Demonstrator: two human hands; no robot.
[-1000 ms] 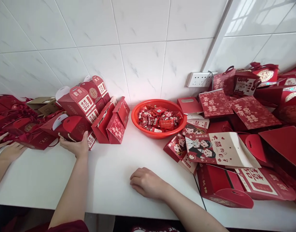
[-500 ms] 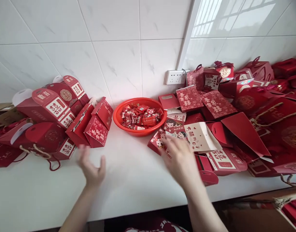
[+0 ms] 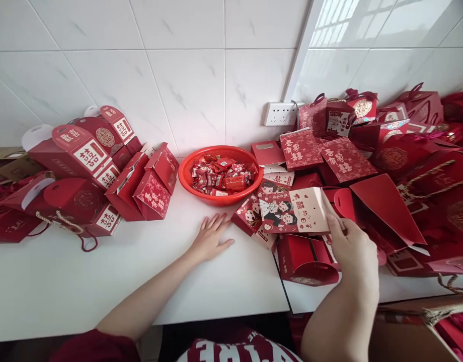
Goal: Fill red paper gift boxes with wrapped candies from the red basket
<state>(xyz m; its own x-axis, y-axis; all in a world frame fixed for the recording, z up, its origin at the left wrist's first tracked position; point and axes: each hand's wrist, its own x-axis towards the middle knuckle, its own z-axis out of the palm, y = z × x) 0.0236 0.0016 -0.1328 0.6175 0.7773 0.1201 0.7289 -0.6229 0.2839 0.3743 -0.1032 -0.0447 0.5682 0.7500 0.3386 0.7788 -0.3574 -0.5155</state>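
My right hand point(image 3: 354, 251) pinches the right end of a paper gift box point(image 3: 310, 208), cream and red with cartoon figures, which lies over other boxes. My left hand point(image 3: 212, 236) rests flat on the white table, fingers spread and holding nothing. Just beyond it is a red plastic basket point(image 3: 184, 183) of wrapped candies point(image 3: 224, 176). To its right lies a smaller red box with a cartoon figure point(image 3: 248, 213), partly beneath the held one. A red rounded gift box point(image 3: 305, 259) sits below the held box, near the front edge.
Folded red boxes point(image 3: 152, 196) and handled gift boxes point(image 3: 86, 156) are grouped at the left. A large heap of red boxes and bags point(image 3: 390, 211) covers the right side. A power socket point(image 3: 280, 114) is on the tiled wall. A cardboard carton point(image 3: 405, 337) stands at lower right.
My left hand has moved right and come down on the table near the basket. My right hand has shifted right and taken hold of the cream-and-red gift box by its end.
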